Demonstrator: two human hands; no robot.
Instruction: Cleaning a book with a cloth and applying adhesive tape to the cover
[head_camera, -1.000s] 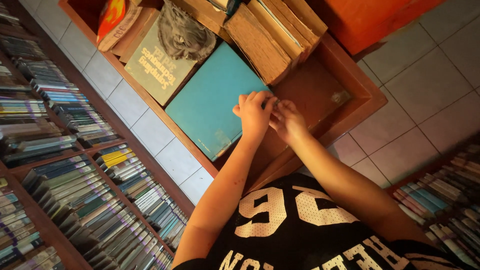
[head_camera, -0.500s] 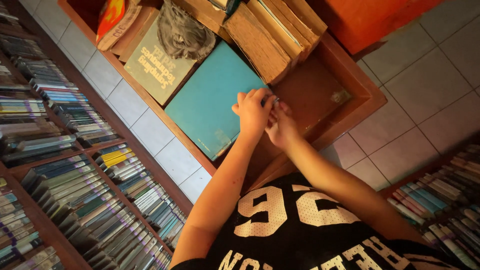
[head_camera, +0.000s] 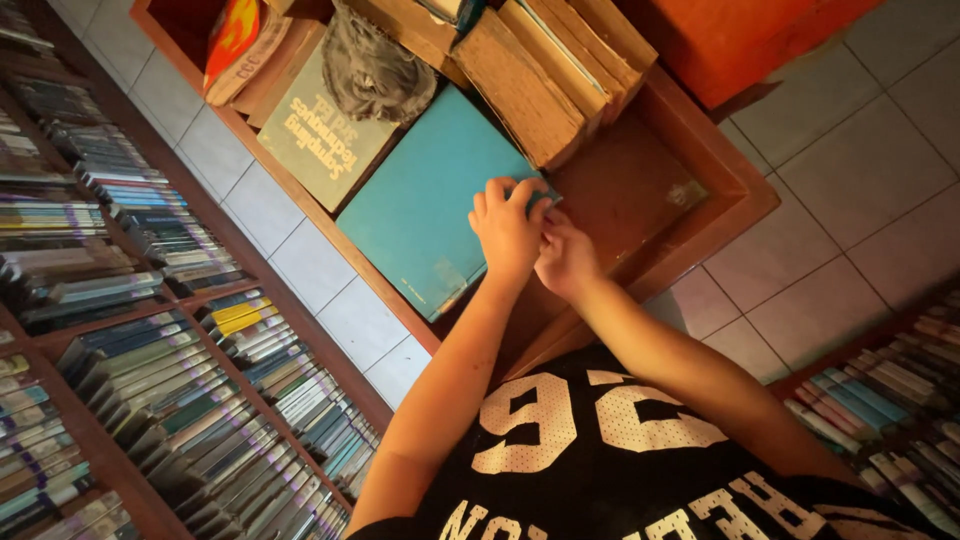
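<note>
Both hands down at the near corner of a teal hardcover book (head_camera: 425, 205), lying flat in a wooden tray-like box (head_camera: 740, 190) on the tiled floor (head_camera: 850, 150).

Left hand (head_camera: 508, 225) draped over the book's corner, fingers (head_camera: 495, 192) curled onto the cover edge – clamped on that corner. Right hand (head_camera: 565, 262) pressed against the left from the side, fingers bunched at the same corner; cannot tell whether actually pinching the cover or just touching it.

Teal book flush against the box's left rail, cover up, worn patch near its lower end. Beside it, further in: an olive-green book (head_camera: 315, 140) with pale lettering, a grey furry lump (head_camera: 375, 72) resting on top of it – cannot tell what it is. Past that, an orange-and-red book (head_camera: 235, 35) at the far corner. To the right of the teal book, a row of old brown books (head_camera: 545, 70), stacked leaning, spines worn. Bare wooden box bottom (head_camera: 640, 185) showing right of the hands.

Shelves of thin-spined cases (head_camera: 150, 350) packed tight along the left; another batch (head_camera: 890, 400) at lower right. Orange cabinet (head_camera: 730, 35) at top right. Black jersey with white numerals (head_camera: 600, 450) at the bottom of the view.
</note>
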